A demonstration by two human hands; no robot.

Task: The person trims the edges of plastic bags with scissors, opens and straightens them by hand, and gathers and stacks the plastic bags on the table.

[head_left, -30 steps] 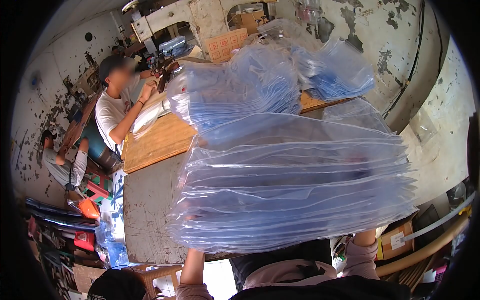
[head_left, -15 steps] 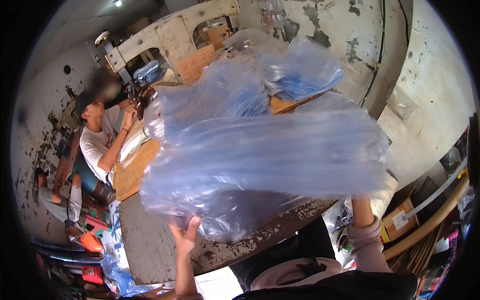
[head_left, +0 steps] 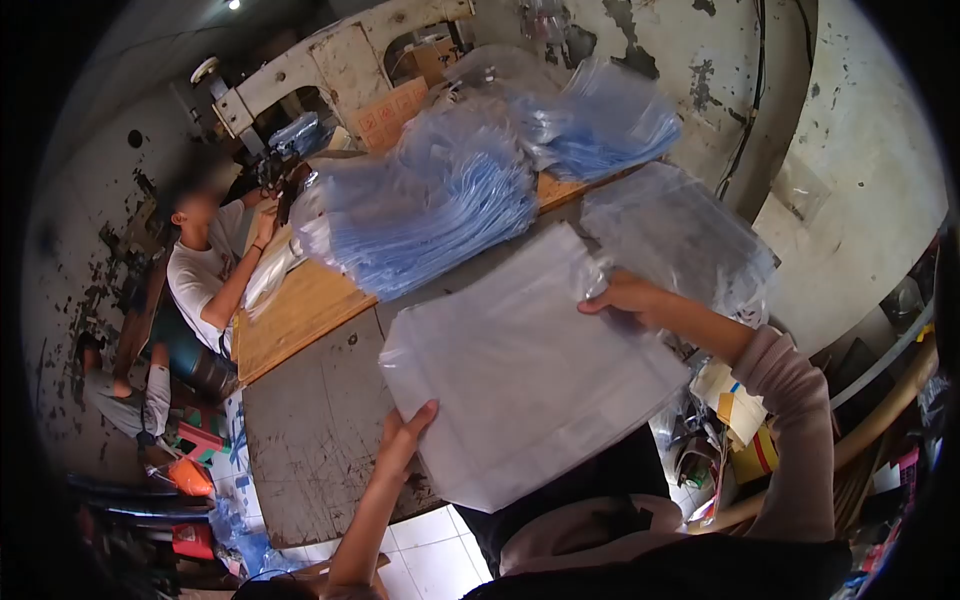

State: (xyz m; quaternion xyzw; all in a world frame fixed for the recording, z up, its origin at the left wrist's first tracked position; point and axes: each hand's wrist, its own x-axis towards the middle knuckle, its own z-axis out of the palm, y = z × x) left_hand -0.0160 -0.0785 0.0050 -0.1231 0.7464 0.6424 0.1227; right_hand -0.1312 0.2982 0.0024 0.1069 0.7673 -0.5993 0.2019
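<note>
A flat stack of clear plastic sheets or bags [head_left: 530,370] is held tilted over the near edge of the dark worktable [head_left: 310,440]. My left hand [head_left: 405,440] grips its lower left edge, with the thumb on top. At the upper right edge, my right hand [head_left: 630,297] pinches the plastic; the fingers beneath are hidden. Beyond it lies a large fanned pile of bluish clear plastic [head_left: 430,220]. More clear plastic [head_left: 680,235] rests to the right, close to my right hand.
Another bluish plastic bundle [head_left: 615,125] lies at the back of the wooden board [head_left: 300,315]. A large sewing machine [head_left: 340,60] stands behind. On the left sits a co-worker [head_left: 205,275], hands near the machine. Long tubes [head_left: 880,400] and boxes crowd the right side.
The plastic was billowing, blurred and spread wide; now it hangs lower and flat between my hands. My right hand has moved up and left, while my left hand shifted slightly right.
</note>
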